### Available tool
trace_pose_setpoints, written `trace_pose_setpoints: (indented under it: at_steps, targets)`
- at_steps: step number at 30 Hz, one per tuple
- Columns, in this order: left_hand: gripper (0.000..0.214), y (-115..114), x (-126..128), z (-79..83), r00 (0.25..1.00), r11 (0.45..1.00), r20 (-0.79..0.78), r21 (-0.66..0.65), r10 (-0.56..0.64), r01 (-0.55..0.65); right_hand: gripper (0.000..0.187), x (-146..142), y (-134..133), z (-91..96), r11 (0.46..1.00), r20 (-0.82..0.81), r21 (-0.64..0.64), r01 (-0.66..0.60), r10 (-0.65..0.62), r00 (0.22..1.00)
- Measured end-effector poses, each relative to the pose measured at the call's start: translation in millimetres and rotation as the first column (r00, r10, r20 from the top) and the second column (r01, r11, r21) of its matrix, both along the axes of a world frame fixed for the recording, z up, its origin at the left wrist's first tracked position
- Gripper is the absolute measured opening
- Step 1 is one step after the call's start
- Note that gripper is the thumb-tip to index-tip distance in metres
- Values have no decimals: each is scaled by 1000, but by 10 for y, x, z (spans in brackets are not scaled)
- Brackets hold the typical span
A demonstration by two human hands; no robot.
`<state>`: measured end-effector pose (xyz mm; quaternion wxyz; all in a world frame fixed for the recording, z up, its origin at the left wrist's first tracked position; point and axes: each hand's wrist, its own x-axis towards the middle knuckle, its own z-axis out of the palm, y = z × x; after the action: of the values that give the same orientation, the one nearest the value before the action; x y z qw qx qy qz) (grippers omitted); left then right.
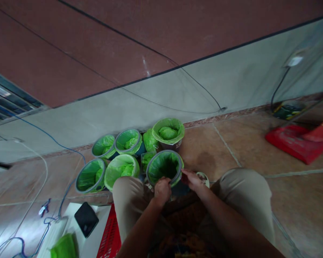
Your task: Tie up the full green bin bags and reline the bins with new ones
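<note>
Between my knees stands a dark trash bin (179,188) with a grey ring around its mouth and a green bag (161,165) lining it. My left hand (163,189) is closed over the near side of the rim. At the right side of the rim, my right hand (191,179) has its fingers on the edge, partly hidden by the hand itself. Just left of this bin lies a small clear container (147,160) with green plastic in it. A brown bin (174,144) with a green liner stands behind, against the wall.
Several green-lined bins (122,168) cluster at the left. A white surface (101,215) holds a dark phone (86,219) and green bags (63,246), beside a red crate (111,233). Cables (67,195) cross the left floor. A red dustpan (296,143) lies right.
</note>
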<state>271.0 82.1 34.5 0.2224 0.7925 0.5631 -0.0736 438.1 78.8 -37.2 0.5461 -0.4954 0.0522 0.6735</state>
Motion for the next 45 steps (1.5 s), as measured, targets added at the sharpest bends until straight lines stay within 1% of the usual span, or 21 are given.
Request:
trace_pose_setpoints:
  at_steps: [4, 7, 10, 12, 19, 24, 28, 32, 34, 36, 39, 40, 42, 45]
  targets:
    - [35, -47, -5, 6, 998, 999, -49, 10, 33, -33, 7, -13, -28, -61, 999, 5, 29, -46, 46, 999]
    - [35, -51, -27, 23, 997, 999, -72, 31, 34, -32, 5, -7, -13, -98, 998, 1, 47, -50, 50, 999]
    - [34, -45, -57, 43, 996, 999, -82, 27, 22, -20, 4, 17, 29, -118, 997, -8, 72, -27, 28, 1000]
    - [34, -48, -75, 45, 997, 999, -76, 31, 15, -13, 7, 31, 53, -138, 997, -8, 77, -7, 8, 1000]
    - [35, -58, -85, 17, 996, 999, -93, 51, 14, -10, 15, 49, 40, -245, 997, 85, 15, 69, -70, 994]
    - [38, -34, -140, 11, 995, 999, -100, 40, -10, 14, 4, 75, 56, -184, 1000, 63, -9, 5, -4, 998]
    - [40, -41, -232, 28, 993, 999, -119, 20, -24, 27, 7, 57, 77, -117, 999, 26, -14, 47, -46, 999]
    - [38, -52, -271, 101, 981, 1000, -194, -20, -2, -2, 16, -7, 34, -97, 999, 25, -25, 27, -26, 999]
    - [35, -46, -231, 148, 976, 999, -216, -26, 13, -19, 16, -45, 2, -91, 999, 34, -39, 8, -7, 999]
    - [37, -31, -133, 188, 980, 1000, -197, -12, 15, -18, 16, -80, -24, -80, 999, 42, -47, -14, 16, 999]
    - [52, 1, 102, 212, 995, 1000, -98, 7, -2, 2, 17, -115, -44, -59, 998, 43, -37, -56, 57, 997]
    - [53, 10, 189, 208, 998, 1000, -62, 10, -1, 2, 18, -120, -47, -54, 997, 43, -32, -68, 70, 997]
    - [46, 19, 348, 184, 999, 1000, -48, 5, -3, 3, 16, -114, -46, -48, 996, 45, -21, -88, 89, 995]
    - [31, 7, 508, 121, 992, 998, -120, -63, -32, 24, 8, -67, -23, -51, 997, 24, -11, -74, 74, 997]
